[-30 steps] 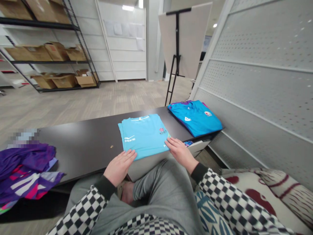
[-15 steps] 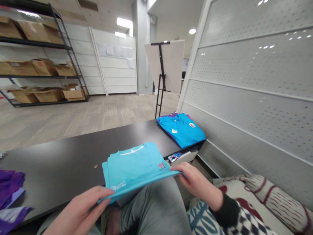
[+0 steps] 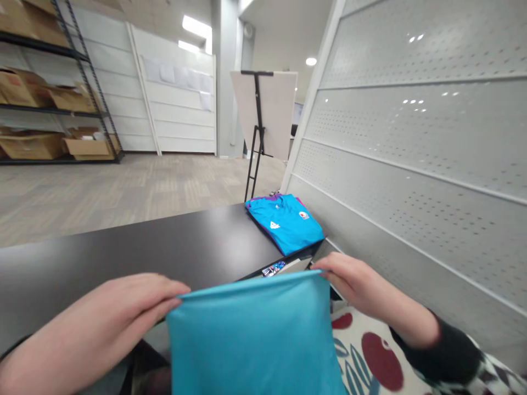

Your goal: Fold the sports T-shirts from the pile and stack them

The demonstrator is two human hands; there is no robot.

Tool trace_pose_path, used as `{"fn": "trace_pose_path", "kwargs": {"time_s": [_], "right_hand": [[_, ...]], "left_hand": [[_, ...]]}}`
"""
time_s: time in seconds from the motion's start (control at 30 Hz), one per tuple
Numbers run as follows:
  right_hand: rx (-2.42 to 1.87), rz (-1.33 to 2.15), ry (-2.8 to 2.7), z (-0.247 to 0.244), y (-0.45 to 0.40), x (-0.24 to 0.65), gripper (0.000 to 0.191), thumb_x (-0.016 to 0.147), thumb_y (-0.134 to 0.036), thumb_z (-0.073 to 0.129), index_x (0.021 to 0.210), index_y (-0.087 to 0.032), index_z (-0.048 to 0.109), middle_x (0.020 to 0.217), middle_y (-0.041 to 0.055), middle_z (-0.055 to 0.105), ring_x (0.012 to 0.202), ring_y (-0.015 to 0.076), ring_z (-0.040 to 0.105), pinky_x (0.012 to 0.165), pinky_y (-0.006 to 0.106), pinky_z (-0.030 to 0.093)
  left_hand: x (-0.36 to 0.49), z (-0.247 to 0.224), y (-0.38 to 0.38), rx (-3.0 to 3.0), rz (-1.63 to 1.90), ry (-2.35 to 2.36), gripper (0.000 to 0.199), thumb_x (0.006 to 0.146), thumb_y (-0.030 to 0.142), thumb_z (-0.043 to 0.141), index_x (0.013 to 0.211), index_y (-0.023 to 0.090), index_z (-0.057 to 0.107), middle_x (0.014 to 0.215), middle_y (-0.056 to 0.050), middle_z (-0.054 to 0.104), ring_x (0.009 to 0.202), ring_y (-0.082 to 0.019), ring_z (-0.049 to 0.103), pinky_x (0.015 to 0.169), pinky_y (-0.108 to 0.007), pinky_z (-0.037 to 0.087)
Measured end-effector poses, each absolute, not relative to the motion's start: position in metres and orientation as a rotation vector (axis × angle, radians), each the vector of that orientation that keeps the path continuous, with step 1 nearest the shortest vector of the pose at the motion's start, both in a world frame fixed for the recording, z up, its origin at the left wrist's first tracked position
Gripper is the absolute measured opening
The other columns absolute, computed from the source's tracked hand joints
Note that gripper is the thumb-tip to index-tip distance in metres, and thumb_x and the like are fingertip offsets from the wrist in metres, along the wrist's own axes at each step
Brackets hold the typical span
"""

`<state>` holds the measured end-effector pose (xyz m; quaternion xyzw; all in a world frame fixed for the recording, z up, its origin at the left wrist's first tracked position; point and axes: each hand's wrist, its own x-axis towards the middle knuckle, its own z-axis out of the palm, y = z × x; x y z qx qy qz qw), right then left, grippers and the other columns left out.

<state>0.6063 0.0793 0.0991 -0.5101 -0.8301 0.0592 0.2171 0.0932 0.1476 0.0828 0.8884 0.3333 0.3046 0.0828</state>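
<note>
A light-blue T-shirt (image 3: 255, 334) hangs stretched between my two hands, its top edge pulled nearly straight above my lap. My left hand (image 3: 135, 302) pinches the left corner between thumb and fingers. At the right corner, my right hand (image 3: 349, 277) grips the cloth the same way. The print and collar of the shirt are turned out of sight. Beyond it, a bright blue shirt (image 3: 288, 222) lies folded on purple cloth at the far right end of the black table (image 3: 164, 241).
A phone-like item with a colourful face (image 3: 274, 269) lies just past the cloth. A perforated white panel (image 3: 411, 137) rises at the right. Behind the table stand an easel board (image 3: 265, 109) and a shelf with cardboard boxes (image 3: 33, 145). A patterned cushion (image 3: 370, 351) is beside me.
Both hands have lifted the light-blue shirt off the table edge and raised it; it now hangs down in front of me. The view has shifted right, and the purple cloth at left is out of frame.
</note>
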Motion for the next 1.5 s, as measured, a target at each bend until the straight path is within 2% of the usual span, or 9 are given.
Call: {"fn": "trace_pose_path", "kwargs": {"time_s": [0.27,0.37,0.47,0.6,0.77,0.97,1.23,1.4,1.5], "right_hand": [[-1.624,-0.178,-2.055,0.218,0.275,0.667,0.022,0.113,-0.026,0.069,0.124,-0.018,0.086,0.111,0.0097,0.087,0.106,0.0304,0.082,0.101,0.045,0.065],[-1.74,-0.174,-1.82,0.265,0.327,0.697,0.037,0.117,-0.034,0.063,0.13,-0.005,0.082,0.089,0.0082,0.081,0.082,0.017,0.079,0.087,0.033,0.06],[-1.777,-0.1,-1.711,0.276,0.352,0.725,0.048,0.119,-0.035,0.052,0.139,0.004,0.075,0.095,0.0116,0.081,0.074,0.0083,0.074,0.077,0.025,0.054],[-1.851,-0.029,-1.709,0.221,0.351,0.755,0.039,0.118,-0.024,0.053,0.14,-0.002,0.077,0.114,0.0175,0.085,0.085,0.0135,0.08,0.072,0.022,0.058],[-2.004,0.018,-1.785,0.088,0.317,0.786,0.022,0.102,-0.015,0.071,0.111,-0.016,0.091,0.094,0.0087,0.088,0.082,0.0216,0.082,0.086,0.032,0.066],[-2.084,-0.011,-1.829,-0.027,0.275,0.805,0.031,0.099,-0.02,0.06,0.107,-0.021,0.09,0.108,0.0101,0.09,0.101,0.0275,0.085,0.094,0.04,0.068],[-2.066,-0.067,-1.96,-0.045,0.258,0.819,0.032,0.105,-0.022,0.054,0.121,-0.02,0.082,0.113,0.0116,0.087,0.103,0.0264,0.083,0.095,0.038,0.065],[-2.112,-0.149,-2.028,-0.036,0.263,0.814,0.021,0.097,-0.017,0.059,0.099,-0.022,0.08,0.115,0.0113,0.083,0.111,0.0275,0.076,0.105,0.041,0.061],[-2.136,-0.275,-1.962,-0.02,0.291,0.791,0.026,0.104,-0.024,0.055,0.114,-0.021,0.078,0.126,0.0161,0.079,0.121,0.0326,0.072,0.111,0.049,0.057]], "left_hand": [[0.212,0.204,0.3,2.837,0.996,1.046,0.053,0.114,0.062,0.054,0.113,0.02,0.087,0.104,-0.006,0.086,0.099,-0.028,0.081,0.097,-0.04,0.064],[0.261,0.235,0.344,2.864,1.104,1.126,0.058,0.121,0.053,0.043,0.121,0.012,0.084,0.113,-0.007,0.084,0.11,-0.026,0.079,0.107,-0.041,0.058],[0.306,0.234,0.37,2.843,1.195,1.114,0.042,0.119,0.038,0.053,0.124,0.011,0.084,0.113,-0.009,0.084,0.11,-0.028,0.079,0.104,-0.042,0.058],[0.358,0.165,0.375,2.843,1.118,1.076,0.03,0.114,0.03,0.059,0.121,0.019,0.086,0.114,-0.011,0.085,0.108,-0.028,0.078,0.093,-0.038,0.058],[0.41,0.025,0.339,2.838,0.713,1.041,0.033,0.113,0.026,0.056,0.101,0.021,0.086,0.109,-0.013,0.08,0.107,-0.028,0.075,0.085,-0.037,0.058],[0.435,-0.068,0.294,2.79,0.556,0.905,0.029,0.114,0.023,0.056,0.102,0.02,0.082,0.11,-0.012,0.077,0.107,-0.027,0.072,0.085,-0.038,0.058],[0.434,-0.08,0.288,2.696,0.606,0.884,0.026,0.111,0.024,0.06,0.1,0.022,0.083,0.106,-0.011,0.077,0.103,-0.026,0.073,0.083,-0.037,0.056],[0.423,-0.085,0.288,2.444,0.678,0.86,0.037,0.108,0.035,0.065,0.076,0.022,0.076,0.086,-0.006,0.074,0.081,-0.021,0.068,0.074,-0.033,0.048],[0.421,-0.086,0.288,2.251,0.784,0.862,0.043,0.105,0.035,0.064,0.065,0.021,0.065,0.074,-0.003,0.067,0.072,-0.018,0.061,0.069,-0.032,0.041]]}}
